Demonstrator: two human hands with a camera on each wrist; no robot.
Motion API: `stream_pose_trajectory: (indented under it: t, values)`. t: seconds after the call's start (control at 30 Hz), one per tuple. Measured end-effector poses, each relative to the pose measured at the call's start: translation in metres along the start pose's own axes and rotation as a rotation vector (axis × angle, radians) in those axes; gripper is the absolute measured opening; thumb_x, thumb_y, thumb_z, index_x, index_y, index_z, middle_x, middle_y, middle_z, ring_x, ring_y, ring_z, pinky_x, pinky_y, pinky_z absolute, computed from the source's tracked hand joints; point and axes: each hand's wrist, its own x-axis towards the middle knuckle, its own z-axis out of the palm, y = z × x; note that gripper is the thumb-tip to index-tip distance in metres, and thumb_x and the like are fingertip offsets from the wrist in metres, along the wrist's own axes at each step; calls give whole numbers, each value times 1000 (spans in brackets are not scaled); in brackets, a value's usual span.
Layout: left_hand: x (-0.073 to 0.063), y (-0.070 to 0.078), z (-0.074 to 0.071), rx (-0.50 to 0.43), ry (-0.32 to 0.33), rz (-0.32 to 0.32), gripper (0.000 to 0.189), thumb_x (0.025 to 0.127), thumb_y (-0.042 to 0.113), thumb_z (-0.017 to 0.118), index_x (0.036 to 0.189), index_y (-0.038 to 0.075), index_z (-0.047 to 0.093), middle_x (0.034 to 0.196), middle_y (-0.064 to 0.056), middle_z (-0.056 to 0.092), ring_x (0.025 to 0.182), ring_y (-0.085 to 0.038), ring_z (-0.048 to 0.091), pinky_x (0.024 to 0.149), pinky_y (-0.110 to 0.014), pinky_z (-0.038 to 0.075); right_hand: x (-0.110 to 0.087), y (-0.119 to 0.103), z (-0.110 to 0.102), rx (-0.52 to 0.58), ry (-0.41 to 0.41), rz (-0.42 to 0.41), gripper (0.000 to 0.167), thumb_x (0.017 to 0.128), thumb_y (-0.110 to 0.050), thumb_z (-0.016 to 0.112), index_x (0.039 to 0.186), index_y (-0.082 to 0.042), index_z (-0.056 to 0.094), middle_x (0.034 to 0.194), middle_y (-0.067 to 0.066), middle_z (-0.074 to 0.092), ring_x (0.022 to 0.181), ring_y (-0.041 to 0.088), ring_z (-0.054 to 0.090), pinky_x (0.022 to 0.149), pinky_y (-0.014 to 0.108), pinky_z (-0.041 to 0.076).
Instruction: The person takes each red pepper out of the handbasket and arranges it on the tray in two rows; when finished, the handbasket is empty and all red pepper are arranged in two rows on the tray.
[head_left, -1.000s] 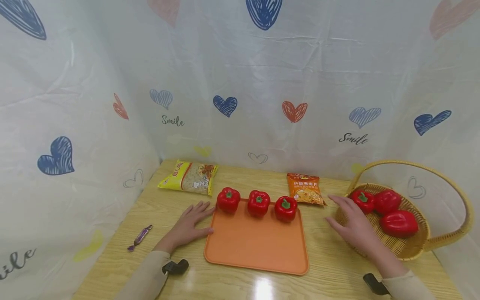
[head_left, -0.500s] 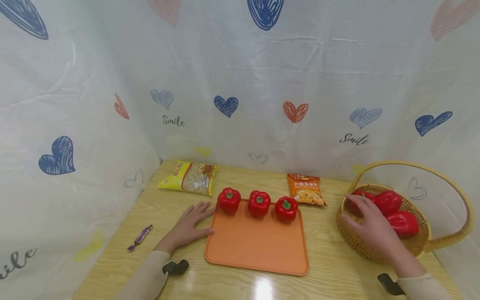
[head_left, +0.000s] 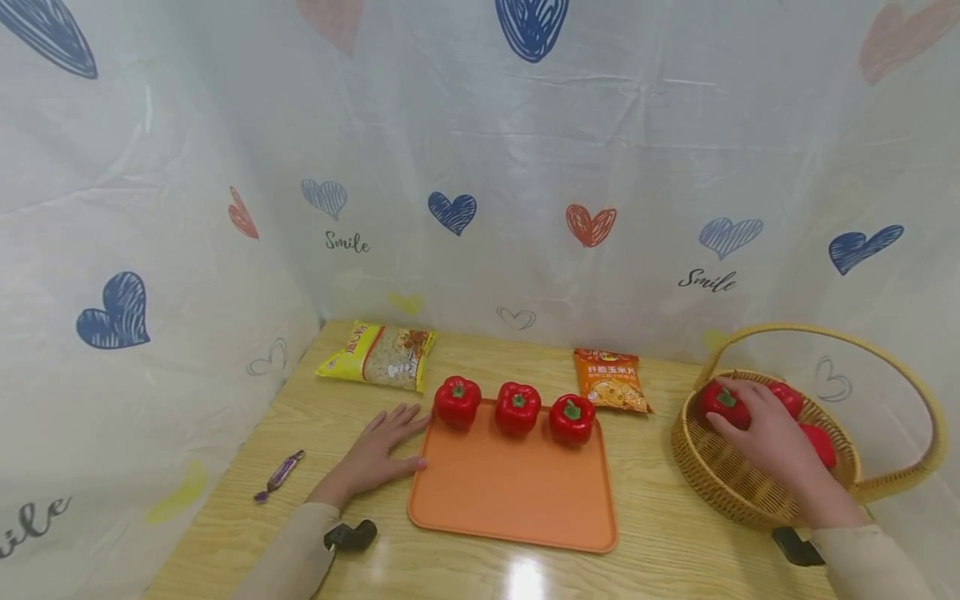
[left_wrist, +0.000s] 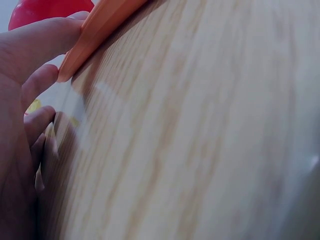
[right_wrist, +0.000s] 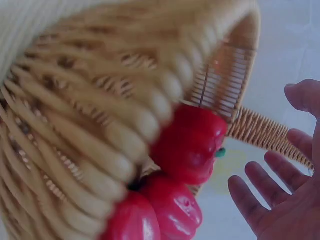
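Observation:
My right hand (head_left: pixel 772 429) is over the wicker basket (head_left: pixel 697 479), its fingers and thumb around the nearest red bell pepper (head_left: pixel 729 415) in the head view. The right wrist view has that hand (right_wrist: pixel 277 200) with spread fingers, apart from the green-stemmed pepper (right_wrist: pixel 192 145). Two more red peppers lie in the basket, partly hidden by the hand. My left hand (head_left: pixel 378 450) lies flat with its fingers spread, thumb and fingertips at the left edge of the orange tray (head_left: pixel 510 496). Three red bell peppers (head_left: pixel 517 408) stand in a row along the tray's far edge.
A yellow bag (head_left: pixel 386 354) lies at the back left and an orange snack packet (head_left: pixel 612 379) behind the tray's right end. Left of my left hand lies a purple-wrapped candy (head_left: pixel 280 476). The basket's tall handle (head_left: pixel 930 408) arches over its right side.
My right hand has moved right, from beside the basket's left rim to over the basket and down to the near pepper. The left hand, the tray and its peppers have stayed put.

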Motion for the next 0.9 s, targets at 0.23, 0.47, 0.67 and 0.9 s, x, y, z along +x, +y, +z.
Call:
stream_pose_trajectory:
  t: [0.23, 0.47, 0.67, 0.9]
  values:
    - [0, -2, 1, 5, 2, 0, 75, 91, 56, 69, 154, 20, 49, 163, -10, 34, 154, -35, 18, 124, -56, 6, 14, 16, -6, -14, -59, 25, 69, 96, -40, 69, 147, -1, 45, 144, 35, 40, 129, 58, 36, 96, 80, 35]
    - [0, -4, 2, 1, 0, 1, 76, 91, 57, 69, 154, 21, 48, 164, -10, 34, 155, -34, 18, 124, -56, 6, 23, 31, -7, -4, -64, 31, 72, 97, -45, 68, 145, 3, 45, 139, 42, 40, 125, 62, 37, 96, 80, 34]
    - [0, -4, 2, 0, -3, -1, 76, 91, 56, 69, 154, 21, 48, 164, -10, 33, 155, -34, 18, 124, -55, 6, 28, 40, -10, 5, -65, 21, 70, 97, -41, 69, 143, 6, 46, 137, 43, 39, 124, 63, 37, 97, 79, 32]
    - [0, -3, 1, 2, -4, -2, 75, 91, 56, 69, 154, 21, 48, 164, -10, 34, 155, -35, 18, 124, -56, 6, 33, 42, -10, 17, -95, 20, 71, 96, -42, 71, 142, 6, 48, 135, 42, 44, 123, 61, 41, 98, 77, 34]
